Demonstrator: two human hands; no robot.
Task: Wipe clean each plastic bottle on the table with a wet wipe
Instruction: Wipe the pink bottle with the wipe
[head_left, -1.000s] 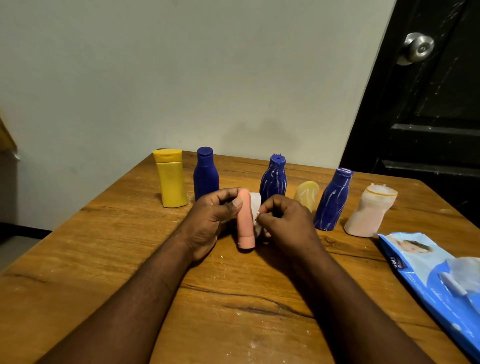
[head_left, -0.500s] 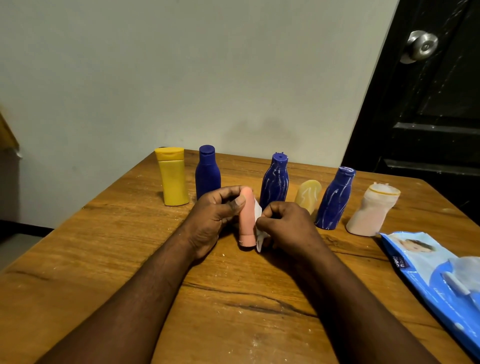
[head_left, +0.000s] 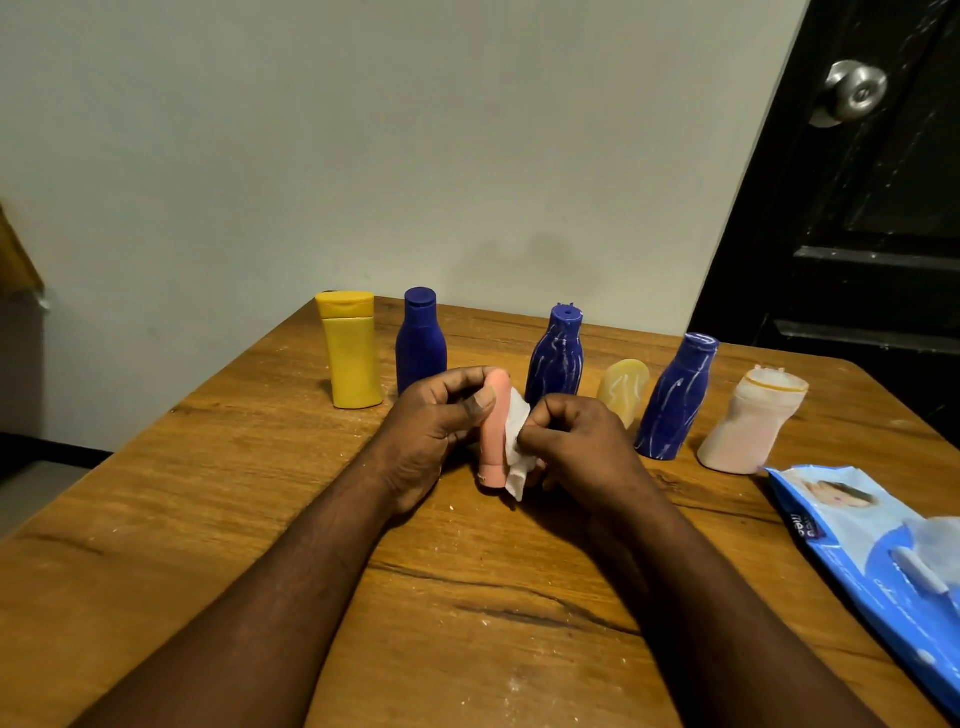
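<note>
My left hand (head_left: 431, 431) grips a small pink bottle (head_left: 493, 436), held cap down just above the wooden table (head_left: 208, 519). My right hand (head_left: 576, 447) pinches a white wet wipe (head_left: 517, 441) against the bottle's right side. Behind them stand a yellow bottle (head_left: 352, 351), a plain dark blue bottle (head_left: 421, 343), a streaked blue bottle (head_left: 557, 353), a small pale yellow bottle (head_left: 623, 387), another streaked blue bottle (head_left: 675, 397) and a pale pink-white bottle (head_left: 748, 428).
A blue pack of wet wipes (head_left: 872, 561) lies at the table's right edge, its flap open. A grey wall stands behind the table. A black door with a metal knob (head_left: 852, 93) is at the right.
The wipe has slid down the pink bottle's right side and now hangs lower beside its cap. My left hand keeps its grip on the bottle.
</note>
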